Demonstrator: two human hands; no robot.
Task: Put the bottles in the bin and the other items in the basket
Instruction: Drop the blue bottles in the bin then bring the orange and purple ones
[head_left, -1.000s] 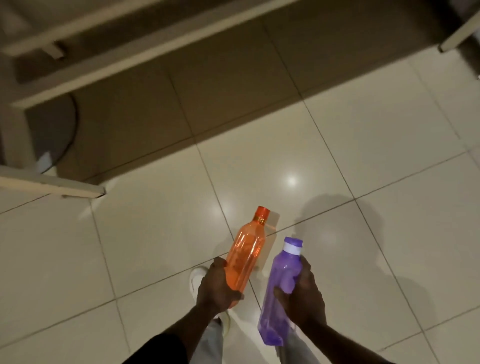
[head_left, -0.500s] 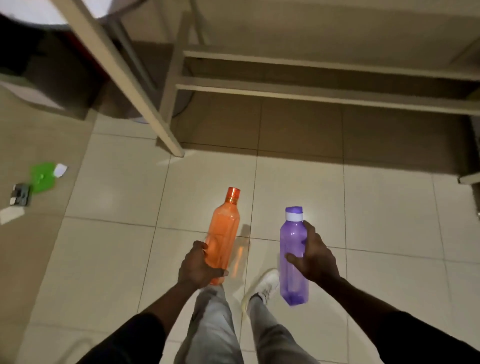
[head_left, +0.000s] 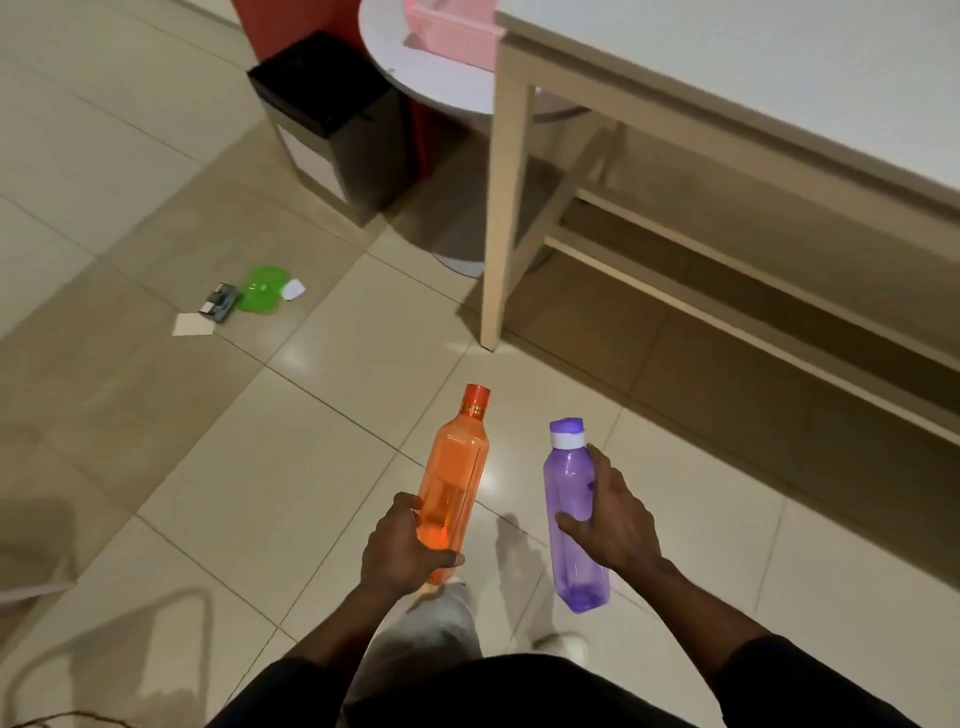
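Both grips loaded: left hand (head_left: 397, 556) clamped around the lower body of the orange bottle (head_left: 453, 480), thumb across its near side, fingers wrapped behind. Right hand (head_left: 618, 514) clamped on the purple bottle (head_left: 571, 514) at mid-body, thumb on the near-left face, fingers around the far-right side.

Orange bottle: translucent, red-orange cap pointing far, body tilted slightly right at the top, held above the tiled floor (head_left: 156, 467). Purple bottle: translucent, white collar and purple cap pointing far, base nearest the person, also off the floor. The two bottles are near each other but not touching.

Bin (head_left: 332, 124): black-lined rectangular bin standing on the floor at far centre-left, well apart from both bottles, top open. Just right of it a round white surface (head_left: 415, 78) carries a pink basket (head_left: 447, 21), only partly in frame.

Floor items, left of centre and well apart from the hands: green lid (head_left: 261, 289), a small dark box (head_left: 221, 302) touching its left edge, a white card (head_left: 193, 325) near-left of that, a small white piece (head_left: 293, 289) at the lid's right edge.

Large pale surface (head_left: 753, 67) with wooden leg and lower rails fills the right far side.
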